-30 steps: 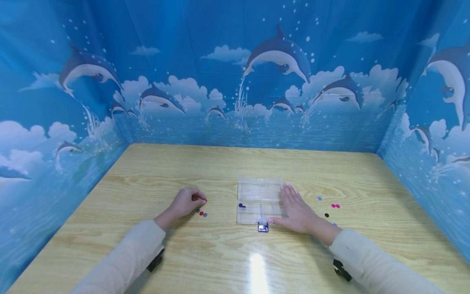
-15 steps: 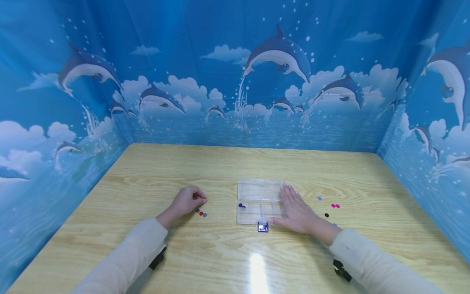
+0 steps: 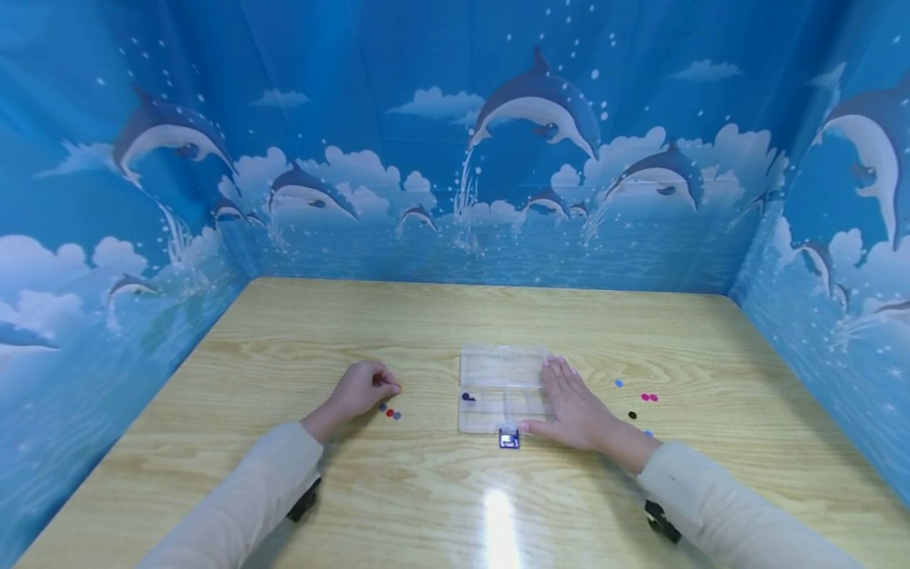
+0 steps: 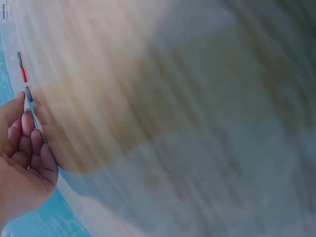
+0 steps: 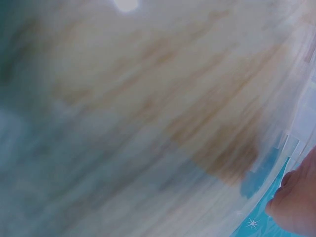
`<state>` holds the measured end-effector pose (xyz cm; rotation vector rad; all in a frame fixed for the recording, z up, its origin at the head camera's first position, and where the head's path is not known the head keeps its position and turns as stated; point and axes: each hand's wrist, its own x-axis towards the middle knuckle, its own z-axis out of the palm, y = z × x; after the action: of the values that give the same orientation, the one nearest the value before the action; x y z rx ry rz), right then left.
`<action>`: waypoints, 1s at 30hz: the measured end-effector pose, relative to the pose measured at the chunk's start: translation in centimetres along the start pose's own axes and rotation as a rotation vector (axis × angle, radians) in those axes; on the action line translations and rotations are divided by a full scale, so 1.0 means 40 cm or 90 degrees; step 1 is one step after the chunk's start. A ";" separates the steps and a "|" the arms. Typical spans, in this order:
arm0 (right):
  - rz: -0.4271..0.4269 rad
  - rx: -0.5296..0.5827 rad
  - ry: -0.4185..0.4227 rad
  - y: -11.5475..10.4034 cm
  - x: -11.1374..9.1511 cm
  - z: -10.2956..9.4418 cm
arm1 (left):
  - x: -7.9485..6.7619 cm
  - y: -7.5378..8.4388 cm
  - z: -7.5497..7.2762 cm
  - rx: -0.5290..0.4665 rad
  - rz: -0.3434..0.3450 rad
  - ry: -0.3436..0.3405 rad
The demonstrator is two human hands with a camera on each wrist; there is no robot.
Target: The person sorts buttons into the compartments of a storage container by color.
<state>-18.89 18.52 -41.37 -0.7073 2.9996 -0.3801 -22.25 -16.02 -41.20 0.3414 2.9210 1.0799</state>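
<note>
A clear plastic compartment box [image 3: 503, 367] lies with its lid laid back on the table, and a few dark discs [image 3: 467, 397] sit in its left part. My right hand [image 3: 577, 411] rests flat along the box's right side, fingers straight. To the left, my left hand [image 3: 364, 389] is low over the table with thumb and fingertips together at a small red disc [image 3: 399, 388], mostly hidden by them. Close below that hand lie another red disc [image 3: 389, 413] and two grey-blue discs [image 3: 396, 416]. In the left wrist view, the thumb and curled fingers [image 4: 37, 153] show near the discs.
Right of the box, pink discs [image 3: 649, 397], a black disc [image 3: 633, 415] and blue discs [image 3: 619, 383] lie scattered, one partly behind the right wrist. A blue-purple latch [image 3: 509, 438] sticks out from the box's front. Dolphin-print curtains [image 3: 455, 158] surround the wooden table [image 3: 426, 506].
The left wrist and sleeve have shifted very slightly right, while the fingertips stay at the red disc. The right hand and box have not moved.
</note>
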 end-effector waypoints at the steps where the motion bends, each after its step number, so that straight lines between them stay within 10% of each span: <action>1: -0.001 -0.001 0.001 0.000 0.000 0.000 | 0.000 0.000 0.000 0.002 0.001 0.000; 30: 0.001 0.007 -0.006 0.003 -0.001 -0.001 | 0.003 0.019 0.002 -0.007 0.014 -0.022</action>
<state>-18.90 18.64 -41.36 -0.7041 2.9865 -0.3913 -22.22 -15.37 -40.78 0.3882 2.8871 1.0818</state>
